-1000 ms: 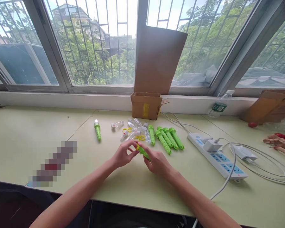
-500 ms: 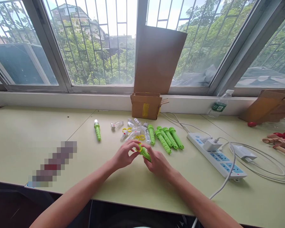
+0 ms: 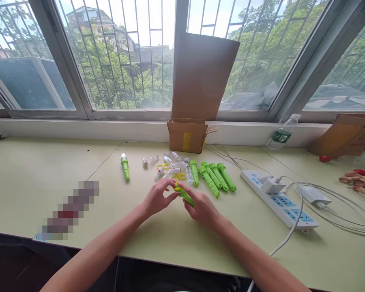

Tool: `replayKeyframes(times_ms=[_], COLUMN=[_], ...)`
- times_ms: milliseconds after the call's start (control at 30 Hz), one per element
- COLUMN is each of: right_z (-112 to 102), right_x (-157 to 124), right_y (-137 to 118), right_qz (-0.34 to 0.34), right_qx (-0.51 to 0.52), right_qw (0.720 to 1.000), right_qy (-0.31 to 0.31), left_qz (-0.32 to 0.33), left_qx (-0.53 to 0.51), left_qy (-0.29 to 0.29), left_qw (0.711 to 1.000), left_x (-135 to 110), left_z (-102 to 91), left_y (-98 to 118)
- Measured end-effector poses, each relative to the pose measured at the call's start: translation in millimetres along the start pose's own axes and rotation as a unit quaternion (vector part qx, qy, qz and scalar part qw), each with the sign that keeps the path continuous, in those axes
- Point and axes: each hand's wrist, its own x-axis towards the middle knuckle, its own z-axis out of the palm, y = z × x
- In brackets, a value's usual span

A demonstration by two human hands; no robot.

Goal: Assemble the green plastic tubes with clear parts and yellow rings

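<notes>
Head view: a green tube [image 3: 186,197] is held slantwise between the two hands, near the front of the table [image 3: 152,239]. Its lower part sits in the curled right hand [image 3: 203,207], which is clamped on it, while the left hand [image 3: 157,197] bends thumb and fingers about its upper end, where a yellow band [image 3: 177,188] shows. (Whether those left fingers actually pinch it, I cannot tell.) The two hands are close together at their fingertips.

Counting the rest: five bare green tubes [image 3: 214,178] lie just beyond the right hand, and one capped green tube [image 3: 125,168] lies apart to the left. Loose yellow rings [image 3: 181,176] rest in two spots, seemingly two in each, among clear plastic pieces [image 3: 189,174] too jumbled to count. One cardboard box [image 3: 178,142] stands behind them.
</notes>
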Motion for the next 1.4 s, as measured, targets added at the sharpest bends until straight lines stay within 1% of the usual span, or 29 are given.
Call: replayKeyframes(times_ms=[200, 267, 367, 467, 600, 700, 767, 900, 1000, 1200, 1400], right_z=[-2, -3, -5, -3, -1, 0, 1, 1, 1, 2, 2], right_x=[0, 1, 2, 3, 5, 5, 5, 5, 6, 7, 7], right_y=[-2, -4, -5, -6, -9, -12, -13, -14, -14, -17, -18], right_qz=[0.009, 0.015, 0.028, 0.059, 0.101, 0.137, 0.160, 0.176, 0.187, 0.204, 0.206], right_qx=[0.026, 0.040, 0.083, 0.141, 0.231, 0.317, 0.354, 0.375, 0.388, 0.434, 0.458], right_qw=[1.000, 0.999, 0.996, 0.988, 0.968, 0.938, 0.921, 0.910, 0.902, 0.877, 0.865], right_qy=[0.003, -0.001, 0.002, 0.008, 0.009, -0.009, -0.015, -0.003, 0.003, 0.013, 0.017], left_qz=[-0.031, -0.038, -0.044, -0.045, -0.042, -0.025, -0.003, 0.021, 0.015, 0.002, -0.023], left_qx=[-0.028, -0.039, -0.053, -0.063, -0.062, -0.047, -0.032, -0.007, 0.001, -0.006, -0.028], left_qy=[0.002, -0.007, -0.021, -0.011, 0.014, 0.022, 0.022, 0.014, 0.014, 0.022, 0.013], left_qw=[0.999, 0.998, 0.997, 0.997, 0.997, 0.998, 0.999, 1.000, 1.000, 1.000, 0.999], left_x=[1, 2, 5, 6, 8, 8, 9, 9, 9, 9, 8], left_z=[-0.8, -1.9, -3.6, -4.0, -3.2, -3.5, -4.2, -5.2, -5.0, -5.3, -4.7], left_y=[-1, -1, -1, 0, 1, 2, 2, 2, 3, 5, 5])
